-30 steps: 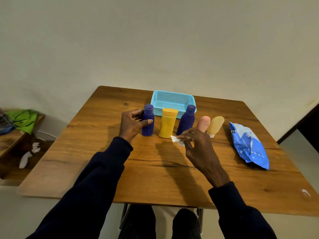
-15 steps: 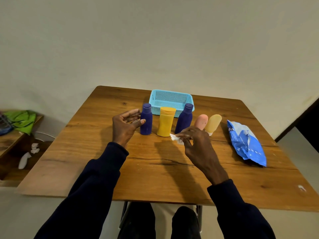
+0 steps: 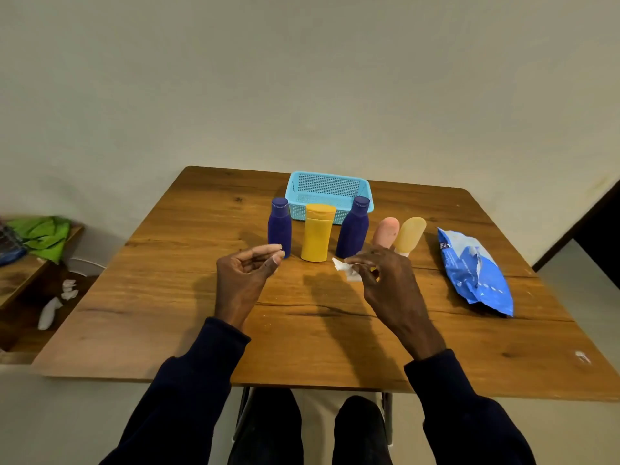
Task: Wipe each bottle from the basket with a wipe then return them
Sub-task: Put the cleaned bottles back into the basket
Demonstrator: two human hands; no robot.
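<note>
We record, placed by the basket:

- Table (image 3: 201,297): wood-grain top, smooth, low sheen, dark cracks along the grain.
- Basket (image 3: 327,187): light blue plastic, perforated walls, matt.
- In front of the basket: left purple bottle (image 3: 279,229) and right purple bottle (image 3: 352,233), matt plastic; between them, the yellow bottle (image 3: 315,234), smooth plastic with a faint sheen.
- Front right of the basket: pink tube (image 3: 385,231), matt and speckled; tan tube (image 3: 409,233), matt.
- Wipe (image 3: 345,271), nearer us than the basket: white, crumpled; we cannot tell paper from cloth.
- Pack (image 3: 473,273), right of the basket: blue plastic film, glossy, creased.
- Cloth (image 3: 43,234), far left of the basket: green, rumpled.
- Sleeves (image 3: 188,397): dark matt fabric.
</note>
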